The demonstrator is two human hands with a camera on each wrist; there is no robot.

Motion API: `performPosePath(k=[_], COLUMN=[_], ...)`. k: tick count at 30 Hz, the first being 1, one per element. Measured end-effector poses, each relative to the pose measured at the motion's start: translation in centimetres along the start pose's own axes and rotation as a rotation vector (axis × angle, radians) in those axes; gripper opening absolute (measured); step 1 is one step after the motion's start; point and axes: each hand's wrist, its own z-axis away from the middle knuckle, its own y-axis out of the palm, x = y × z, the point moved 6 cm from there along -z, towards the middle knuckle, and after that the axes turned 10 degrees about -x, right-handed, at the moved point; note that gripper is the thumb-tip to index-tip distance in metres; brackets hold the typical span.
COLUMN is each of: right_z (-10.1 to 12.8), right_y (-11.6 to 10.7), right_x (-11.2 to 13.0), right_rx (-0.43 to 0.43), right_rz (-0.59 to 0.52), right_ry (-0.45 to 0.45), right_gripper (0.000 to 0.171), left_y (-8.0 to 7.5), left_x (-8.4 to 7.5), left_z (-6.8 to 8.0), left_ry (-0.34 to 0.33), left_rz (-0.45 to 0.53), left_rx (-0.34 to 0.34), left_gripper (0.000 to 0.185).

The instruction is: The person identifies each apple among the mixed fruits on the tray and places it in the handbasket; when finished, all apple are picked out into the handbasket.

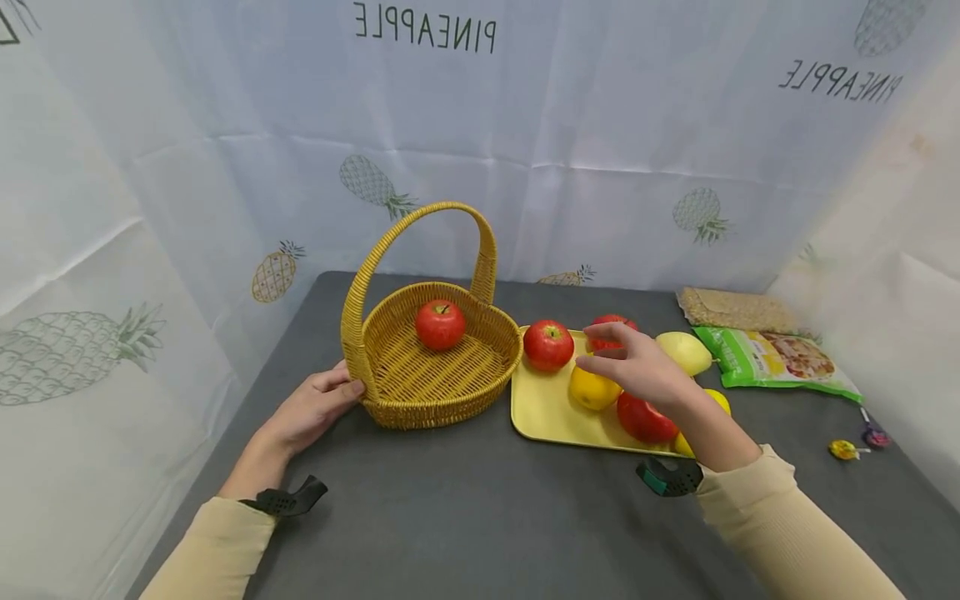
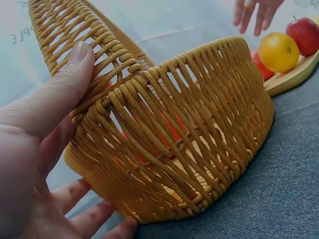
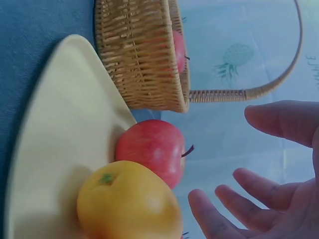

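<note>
- The left hand point(image 1: 311, 408) rests against the outer wall of the wicker basket point(image 1: 420, 392) on its left side, thumb laid up along the base of the handle, the other fingers spread loosely under the weave; it steadies the basket rather than clasping it.
- The wicker basket, round and shallow, is woven of glossy golden strands with a tall arched handle point(image 1: 420, 225), and stands on the grey, felt-like tabletop point(image 1: 465, 517).
- Inside the basket, towards its far wall, lies a smooth red apple point(image 1: 440, 324).
- Just right of the basket, nearly touching it, sits a flat pale-yellow tray point(image 1: 543, 408) with rounded corners.
- On the tray's corner nearest the basket stands a second red apple point(image 1: 548, 345); beside it, further from the basket, is a dimpled round orange point(image 1: 591, 389).
- The right hand point(image 1: 637, 371) hovers above the orange, right of the basket, fingers spread and relaxed, gripping nothing.
- Well right of the basket lie a pale-yellow smooth fruit point(image 1: 686, 352), a green printed snack bag point(image 1: 776, 360) and two wrapped lollipops point(image 1: 855, 443).
</note>
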Motion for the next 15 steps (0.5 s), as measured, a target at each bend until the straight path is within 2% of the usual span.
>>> performPosePath(k=[5,11,15], right_z=[1.3,2.7,3.6], right_y=[-0.8,-2.4,-3.3], right_x=[-0.5,-1.7,-3.3], right_rx=[-0.024,-0.064,-0.096], right_rz=[-0.026,0.032,0.058], right_ry=[-0.011,0.006,0.023], right_gripper=[0.070,0.068,0.066], left_y=[-0.3,-0.4,-0.3], left_x=[-0.1,-0.1,0.0], left_z=[0.1,0.1,-0.2], left_ry=[0.000,0.023,0.012], left_rz=[-0.003,0.001,0.004], left_rx=[-0.015,0.002,0.006], left_gripper=[0.032,0.033,0.032])
